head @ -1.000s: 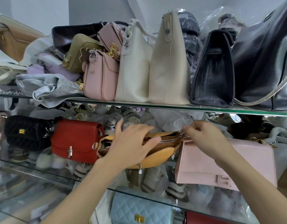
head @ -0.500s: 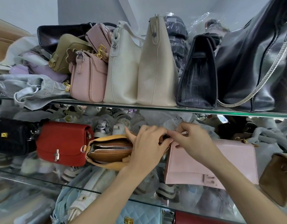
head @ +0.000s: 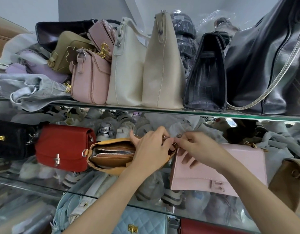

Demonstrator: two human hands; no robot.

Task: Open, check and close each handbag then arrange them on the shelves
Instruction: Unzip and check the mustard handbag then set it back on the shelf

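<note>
A mustard-yellow handbag (head: 110, 154) lies on the middle glass shelf (head: 44, 184) with its zip gaping open along the left part of the top. My left hand (head: 151, 149) grips the bag's right end, fingers curled over its top edge. My right hand (head: 194, 147) pinches the small metal zip pull at that same end, thumb and forefinger together. A red flap bag (head: 63, 147) stands to the left of the yellow one. To the right, a pale pink flap bag (head: 230, 169) leans under my right wrist.
The upper glass shelf (head: 162, 112) carries a pink bag (head: 90, 80), two cream bags (head: 146, 71), a black croc bag (head: 206, 78) and a big black chain-strap bag (head: 267, 65). A black quilted bag (head: 9, 139) sits far left. A blue quilted bag (head: 137, 220) lies below.
The yellow bag's zip has opened further along the left. My left hand slid right along the bag to its right end, where it meets my right hand at the zip pull.
</note>
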